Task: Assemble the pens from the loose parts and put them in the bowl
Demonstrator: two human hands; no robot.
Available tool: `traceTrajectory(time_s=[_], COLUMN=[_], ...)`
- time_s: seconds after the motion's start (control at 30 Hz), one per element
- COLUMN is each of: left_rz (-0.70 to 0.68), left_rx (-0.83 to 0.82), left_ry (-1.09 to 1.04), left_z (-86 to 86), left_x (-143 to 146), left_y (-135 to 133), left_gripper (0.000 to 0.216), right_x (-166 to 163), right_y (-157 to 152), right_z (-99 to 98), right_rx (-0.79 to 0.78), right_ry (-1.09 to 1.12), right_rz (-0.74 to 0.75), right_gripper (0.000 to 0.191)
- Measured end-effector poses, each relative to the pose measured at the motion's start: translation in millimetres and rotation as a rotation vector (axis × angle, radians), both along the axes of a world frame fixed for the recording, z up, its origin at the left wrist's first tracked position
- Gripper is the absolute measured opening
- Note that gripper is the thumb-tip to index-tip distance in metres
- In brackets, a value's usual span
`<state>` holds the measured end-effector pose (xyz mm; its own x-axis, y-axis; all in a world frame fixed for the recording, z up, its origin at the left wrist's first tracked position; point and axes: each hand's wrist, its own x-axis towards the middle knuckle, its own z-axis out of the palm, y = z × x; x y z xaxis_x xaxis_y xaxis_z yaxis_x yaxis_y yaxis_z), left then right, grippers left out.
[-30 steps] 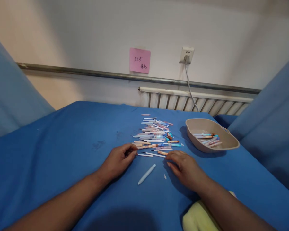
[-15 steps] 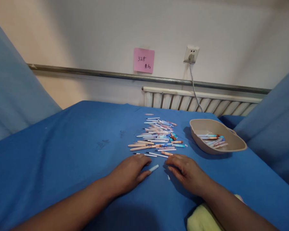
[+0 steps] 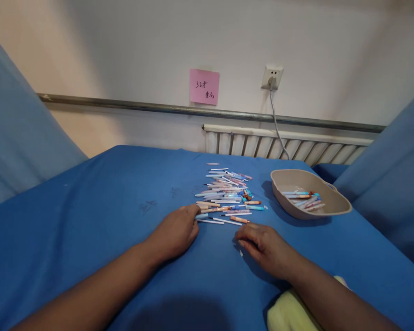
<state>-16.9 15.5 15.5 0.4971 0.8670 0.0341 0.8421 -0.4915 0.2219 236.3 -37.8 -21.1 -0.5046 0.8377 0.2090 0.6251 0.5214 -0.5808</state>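
My left hand (image 3: 175,230) is closed, pinching a light blue pen barrel (image 3: 202,216) at the left front edge of a pile of pen parts (image 3: 227,195). Parts of peach barrels lie behind its fingertips. My right hand (image 3: 267,250) rests on the cloth, fingers loosely curved and thumb a little apart, with nothing visible between them. A small white tip (image 3: 241,253) lies by its thumb. Just beyond its fingers is a short orange pen piece (image 3: 240,219). Thin white refills (image 3: 210,222) lie between the two hands and the pile.
A beige basin (image 3: 310,216) holding several pens (image 3: 308,202) stands on the blue cloth (image 3: 89,220) at right. A yellow plush item (image 3: 291,315) lies under my right forearm. Behind are a radiator (image 3: 255,146), metal rail (image 3: 158,108), plugged socket (image 3: 272,77) and pink note (image 3: 204,87).
My left hand has moved away and to the left with the light blue barrel, from between the hands to the pile's edge. My right hand has hardly moved.
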Motion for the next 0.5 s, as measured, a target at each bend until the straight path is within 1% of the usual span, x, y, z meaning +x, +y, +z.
traceTrajectory(time_s=[0.1,0.2,0.3,0.4,0.5], left_rz=[-0.017,-0.048,-0.069,-0.106,-0.144], left_rx=[0.008,0.023,0.022,0.005,-0.022], left_ry=[0.028,0.066,0.091,0.047,-0.046], left_z=[-3.8,-7.4,-9.1,-11.1,-13.1], left_x=[1.4,0.9,-1.6,-1.8,3.0], left_y=[2.7,2.3,1.3,-2.0,-8.0], left_gripper=[0.022,0.016,0.019,0.021,0.021], right_x=[0.1,-0.3,-0.7,-1.0,-3.3], right_y=[0.1,-0.1,-0.4,-0.4,0.6], right_z=[1.2,3.0,4.0,2.0,-2.9], right_rx=[0.001,-0.002,-0.009,-0.02,-0.072], right_ry=[0.009,0.01,0.018,0.046,0.156], right_rz=[-0.006,0.001,-0.004,-0.046,-0.139], right_gripper=[0.015,0.015,0.017,0.02,0.027])
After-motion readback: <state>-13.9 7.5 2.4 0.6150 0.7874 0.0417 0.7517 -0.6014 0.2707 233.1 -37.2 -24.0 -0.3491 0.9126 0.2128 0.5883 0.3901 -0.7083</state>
